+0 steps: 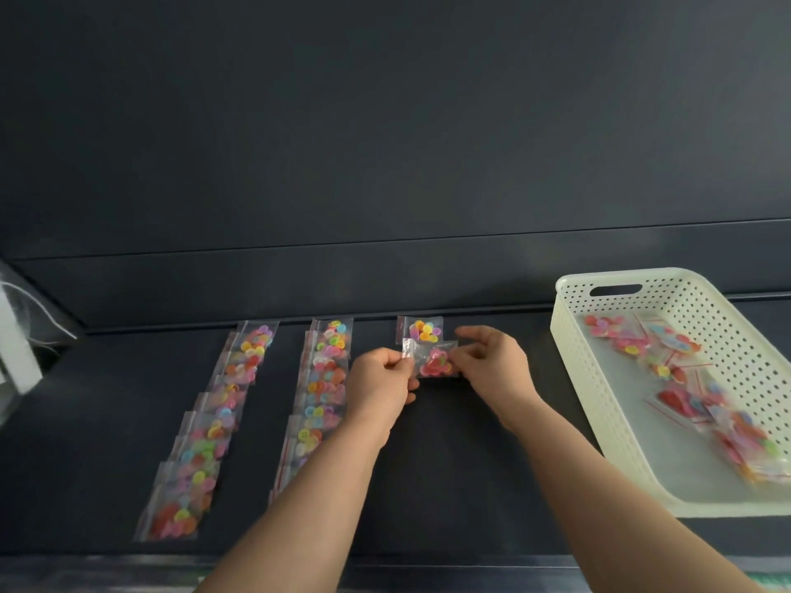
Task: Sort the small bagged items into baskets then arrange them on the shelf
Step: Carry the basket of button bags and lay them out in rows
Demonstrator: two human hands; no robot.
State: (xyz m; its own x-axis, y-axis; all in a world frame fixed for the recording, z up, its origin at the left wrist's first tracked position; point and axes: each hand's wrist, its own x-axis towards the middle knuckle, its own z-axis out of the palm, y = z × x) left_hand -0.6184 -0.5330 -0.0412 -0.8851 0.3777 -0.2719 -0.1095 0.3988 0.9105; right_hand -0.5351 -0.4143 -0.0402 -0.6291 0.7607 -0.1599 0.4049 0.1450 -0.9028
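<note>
Two overlapping rows of button bags [205,425] lie on the dark shelf [471,485]; our left hand [379,383] pinches one edge of a red-button bag [433,362]; our right hand [492,363] pinches the other, just in front of a lone bag [423,329]; rightward, a white basket [693,301] holds loose bags [680,342].

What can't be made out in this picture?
Head view:
- Middle row of bags: near end hidden behind the left forearm.
- Basket: right side cut off by the frame edge; its bags blurred.
- White object, far left: cut off and blurred.
- Held bag: edges covered by left hand and right hand.
</note>
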